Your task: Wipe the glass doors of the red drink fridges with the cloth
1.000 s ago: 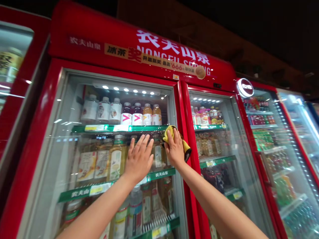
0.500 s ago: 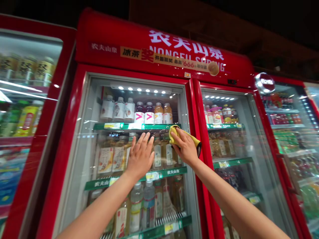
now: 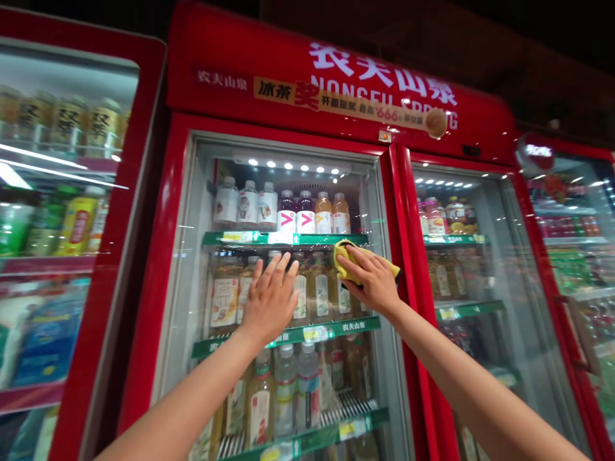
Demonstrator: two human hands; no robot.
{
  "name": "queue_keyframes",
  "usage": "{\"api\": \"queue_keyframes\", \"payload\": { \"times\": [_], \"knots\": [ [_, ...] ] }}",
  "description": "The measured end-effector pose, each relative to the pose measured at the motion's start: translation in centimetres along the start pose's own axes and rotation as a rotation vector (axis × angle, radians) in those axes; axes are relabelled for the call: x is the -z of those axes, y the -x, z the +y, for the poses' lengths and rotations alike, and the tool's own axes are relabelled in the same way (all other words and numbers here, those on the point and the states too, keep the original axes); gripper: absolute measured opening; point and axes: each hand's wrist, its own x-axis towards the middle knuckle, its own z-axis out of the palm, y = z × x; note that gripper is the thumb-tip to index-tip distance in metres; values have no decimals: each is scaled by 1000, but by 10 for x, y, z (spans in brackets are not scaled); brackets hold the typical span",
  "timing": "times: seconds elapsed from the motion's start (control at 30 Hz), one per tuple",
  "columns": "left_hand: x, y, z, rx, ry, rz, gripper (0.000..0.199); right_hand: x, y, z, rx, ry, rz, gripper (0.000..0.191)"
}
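My right hand (image 3: pixel 373 282) grips a yellow cloth (image 3: pixel 353 251) with a dark edge, held against the glass door (image 3: pixel 185 256) of a red drinks fridge (image 3: pixel 158 192). The cloth is bunched under my fingers, level with the second shelf of bottles. To its left, my left hand (image 3: pixel 271 296) is spread with its palm toward the same glass; whether it presses on the pane I cannot tell. Behind the door stand bottles of juice and tea, such as the purple-capped bottle (image 3: pixel 305 214) on the top shelf.
A second glass door (image 3: pixel 504 256) lies right of the red centre frame (image 3: pixel 408 256). Another fridge (image 3: pixel 115 256) stands close on the left, and a further drinks fridge (image 3: pixel 571 250) on the right. Green shelf strips (image 3: pixel 331 328) carry price tags.
The view has shifted left, so the fridge appears further right. Relative to the door, my left hand has moved leftward. The cloth is more bunched under my right hand.
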Motion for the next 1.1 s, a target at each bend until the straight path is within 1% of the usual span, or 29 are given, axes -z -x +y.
{"api": "queue_keyframes", "payload": {
  "times": [0.07, 0.1, 0.17, 0.2, 0.23, 0.27, 0.33, 0.4, 0.43, 0.47, 0.5, 0.57, 0.63, 0.7, 0.73, 0.8, 0.87, 0.9, 0.97, 1.0, 1.03, 1.1],
  "knots": [
    [3, 5, -12, -8, -16, 18, 57, -9, -23, 2, -102, 10, 91, 47],
    [4, 7, -17, -3, -21, 26, 56, -16, -39, -3, -155, 6, 144, 46],
    [4, 9, -26, 6, -23, 37, 56, -30, -71, -24, -210, -13, 211, 45],
    [5, 10, -30, 6, -21, 39, 57, -36, -81, -39, -200, -24, 211, 45],
    [5, 11, -34, 5, -19, 38, 58, -39, -85, -53, -165, -35, 189, 46],
    [7, 12, -37, 2, -18, 36, 59, -41, -84, -65, -112, -47, 151, 47],
    [11, 18, -43, 0, -24, 28, 58, -37, -65, -79, 18, -71, 59, 48],
    [18, 26, -50, 4, -34, 21, 55, -28, -38, -75, 124, -87, -6, 48],
    [21, 30, -54, 4, -39, 18, 54, -24, -28, -68, 147, -89, -12, 48],
    [24, 35, -59, 3, -44, 16, 53, -22, -22, -60, 131, -82, 9, 49],
    [27, 39, -63, 2, -48, 14, 52, -22, -23, -54, 85, -74, 52, 49],
    [30, 46, -70, -4, -58, 12, 52, -29, -40, -51, -42, -62, 159, 50],
    [30, 50, -75, -13, -58, 11, 53, -41, -68, -67, -134, -66, 237, 48],
    [30, 52, -79, -25, -49, 5, 55, -51, -88, -94, -136, -76, 251, 46],
    [30, 53, -81, -29, -43, 1, 56, -54, -91, -107, -102, -83, 230, 46],
    [33, 57, -86, -35, -40, -10, 57, -53, -81, -125, 12, -101, 153, 45],
    [38, 63, -94, -48, -52, -12, 56, -48, -60, -129, 118, -122, 74, 45],
    [41, 67, -99, -53, -60, -8, 55, -45, -52, -127, 141, -129, 58, 44],
    [47, 76, -111, -60, -75, 6, 53, -44, -47, -121, 106, -133, 77, 45],
    [50, 80, -116, -62, -82, 12, 53, -46, -54, -121, 57, -129, 107, 46],
    [53, 84, -121, -62, -90, 18, 52, -50, -64, -125, -2, -120, 143, 46],
    [56, 89, -129, -65, -107, 25, 51, -61, -93, -144, -112, -101, 205, 45]
  ]
}}
